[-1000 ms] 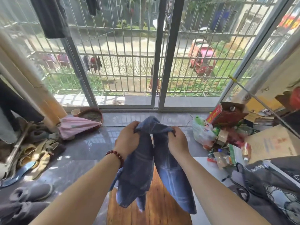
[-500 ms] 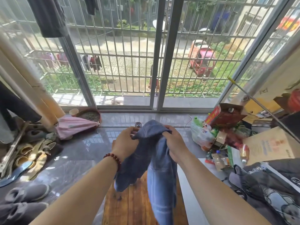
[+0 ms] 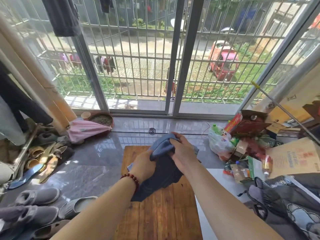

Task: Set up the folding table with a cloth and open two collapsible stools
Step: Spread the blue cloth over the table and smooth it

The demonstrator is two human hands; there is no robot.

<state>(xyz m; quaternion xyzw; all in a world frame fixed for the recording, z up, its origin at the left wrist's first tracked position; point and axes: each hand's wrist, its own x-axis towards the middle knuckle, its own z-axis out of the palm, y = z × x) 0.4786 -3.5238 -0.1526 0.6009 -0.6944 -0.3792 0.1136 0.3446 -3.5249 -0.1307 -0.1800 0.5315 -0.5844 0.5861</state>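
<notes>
A blue checked cloth [image 3: 160, 179] hangs bunched above the wooden folding table [image 3: 161, 215], whose slatted top fills the lower middle. My left hand [image 3: 142, 166], with a red bead bracelet at the wrist, grips the cloth's left side. My right hand [image 3: 183, 153] grips the top fold just beside it. The cloth's lower end drapes onto the tabletop. No stool is in view.
Grey slippers [image 3: 37, 198] and sandals [image 3: 41, 155] lie on the tiled floor at left, a pink folded umbrella [image 3: 86, 129] by the window. At right sit a plastic bag [image 3: 219, 144], cartons [image 3: 245, 125] and a dark printed bag [image 3: 285, 201]. Barred sliding windows stand ahead.
Both hands have come closer together and lower, gathering the cloth from two hanging lengths into one bunch that now touches the tabletop.
</notes>
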